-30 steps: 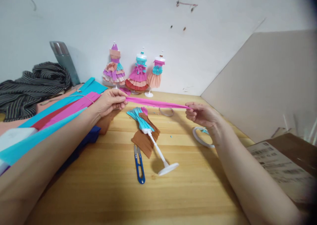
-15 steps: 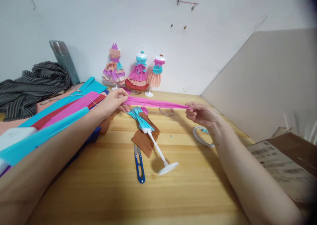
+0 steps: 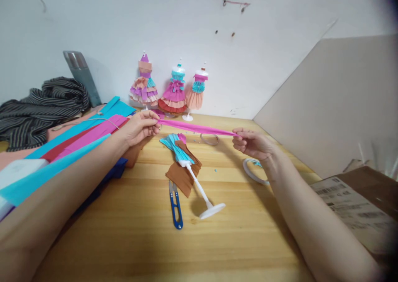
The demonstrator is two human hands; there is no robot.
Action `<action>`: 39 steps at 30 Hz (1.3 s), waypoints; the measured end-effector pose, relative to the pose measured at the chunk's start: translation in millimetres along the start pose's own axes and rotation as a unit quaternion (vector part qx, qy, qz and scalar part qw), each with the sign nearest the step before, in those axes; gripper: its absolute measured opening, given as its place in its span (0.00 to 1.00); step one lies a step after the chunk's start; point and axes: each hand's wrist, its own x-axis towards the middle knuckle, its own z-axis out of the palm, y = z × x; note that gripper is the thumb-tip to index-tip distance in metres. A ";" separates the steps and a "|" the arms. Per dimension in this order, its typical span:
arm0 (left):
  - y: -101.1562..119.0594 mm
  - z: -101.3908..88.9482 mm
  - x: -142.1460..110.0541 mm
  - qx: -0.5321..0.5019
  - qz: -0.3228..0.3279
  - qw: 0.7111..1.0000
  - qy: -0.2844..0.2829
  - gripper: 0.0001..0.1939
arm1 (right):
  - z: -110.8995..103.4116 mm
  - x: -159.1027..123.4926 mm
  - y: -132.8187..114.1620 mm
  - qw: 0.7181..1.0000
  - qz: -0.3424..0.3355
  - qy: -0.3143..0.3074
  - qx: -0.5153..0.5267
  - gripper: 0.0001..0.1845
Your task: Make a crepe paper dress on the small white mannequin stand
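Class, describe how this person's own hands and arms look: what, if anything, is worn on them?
The left hand and right hand are ungloved. The left forearm and right forearm are bare as far as the picture shows, with no sleeve, watch or bracelet. No ring shows, though some fingers are partly hidden.

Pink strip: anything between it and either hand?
Nothing visible. The left hand holds one end of the pink strip, the right hand pinches the other, and nothing crosses in front of the stretch between them.
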 end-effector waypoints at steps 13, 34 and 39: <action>5.7 11.5 -6.5 0.159 0.015 0.986 0.046 0.10 | -3.4 2.4 -1.8 0.944 -0.195 0.130 -0.231 0.17; 12.2 11.6 -6.0 0.446 0.058 0.893 0.013 0.14 | 11.5 3.7 -4.0 0.963 -0.235 0.105 -0.077 0.16; 14.8 10.6 -9.3 0.457 0.053 0.887 -0.034 0.02 | 13.4 -1.4 -9.7 0.938 -0.242 0.161 -0.186 0.14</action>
